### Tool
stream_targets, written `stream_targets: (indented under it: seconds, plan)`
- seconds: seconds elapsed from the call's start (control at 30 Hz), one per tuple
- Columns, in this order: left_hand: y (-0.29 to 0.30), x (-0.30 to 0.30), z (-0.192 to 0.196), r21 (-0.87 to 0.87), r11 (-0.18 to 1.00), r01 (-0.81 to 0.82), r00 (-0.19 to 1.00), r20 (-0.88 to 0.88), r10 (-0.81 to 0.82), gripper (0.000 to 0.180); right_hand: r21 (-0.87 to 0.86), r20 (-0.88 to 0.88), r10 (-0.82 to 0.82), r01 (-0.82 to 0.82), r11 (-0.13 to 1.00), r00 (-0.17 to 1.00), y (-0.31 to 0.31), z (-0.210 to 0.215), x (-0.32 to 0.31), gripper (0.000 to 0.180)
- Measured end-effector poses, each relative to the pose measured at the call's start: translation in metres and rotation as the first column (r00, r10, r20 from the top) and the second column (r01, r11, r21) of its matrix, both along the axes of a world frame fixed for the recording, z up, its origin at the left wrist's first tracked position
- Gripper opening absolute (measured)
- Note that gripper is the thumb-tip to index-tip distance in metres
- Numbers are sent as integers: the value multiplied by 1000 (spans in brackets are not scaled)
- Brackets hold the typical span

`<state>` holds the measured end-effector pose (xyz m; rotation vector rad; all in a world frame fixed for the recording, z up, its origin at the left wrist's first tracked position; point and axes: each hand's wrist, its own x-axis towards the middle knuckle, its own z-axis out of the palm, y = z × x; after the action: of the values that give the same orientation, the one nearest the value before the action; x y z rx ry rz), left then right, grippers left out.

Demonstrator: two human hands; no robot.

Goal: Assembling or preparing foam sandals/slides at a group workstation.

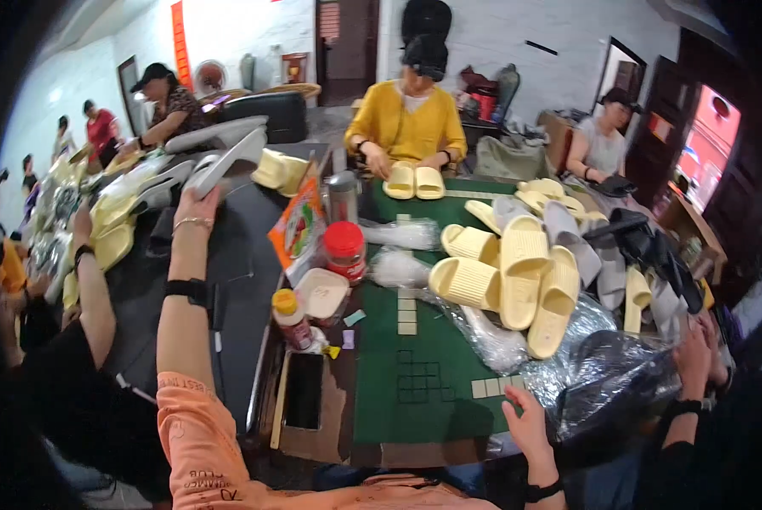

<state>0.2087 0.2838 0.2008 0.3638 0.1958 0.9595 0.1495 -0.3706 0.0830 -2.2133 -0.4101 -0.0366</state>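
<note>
My left hand [197, 209] is stretched out to the far left over the black table. Its fingers are closed round a light grey slipper [231, 160], which tilts up to the right. My right hand [530, 423] hovers low over the right front of the green mat [381, 399]; its fingers are apart and hold nothing. Just beyond its fingertips lies a short row of cream square tiles [493, 387]. A pile of cream slippers [525, 268] rests on clear plastic wrapping [491, 336] at the right of the mat.
A red-lidded jar [344, 252], yellow-capped bottle [289, 318], white tub [321, 294], orange packet [298, 229] and phone [304, 391] stand or lie left of the mat. Across the table, a person in yellow [406, 127] handles a cream slipper pair [414, 181]. Other people work at both sides.
</note>
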Motion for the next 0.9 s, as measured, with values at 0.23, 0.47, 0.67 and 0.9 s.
stream_targets:
  seconds: [0.23,0.47,0.67,0.9]
  plan:
    - [-104,-84,77,426,905,-19,1000,25,9,29,68,-27,115,-113,991,993,17,1,6,29]
    - [-267,-116,44,735,675,61,997,-82,0,33,652,-102,376,-223,725,921,36,51,27,51]
    - [-371,-123,-25,585,738,337,931,-324,-169,39,957,-178,580,2,290,795,36,63,74,58]
    - [-419,-135,-68,662,565,492,852,-499,-157,32,938,-328,527,202,283,784,40,18,40,70]
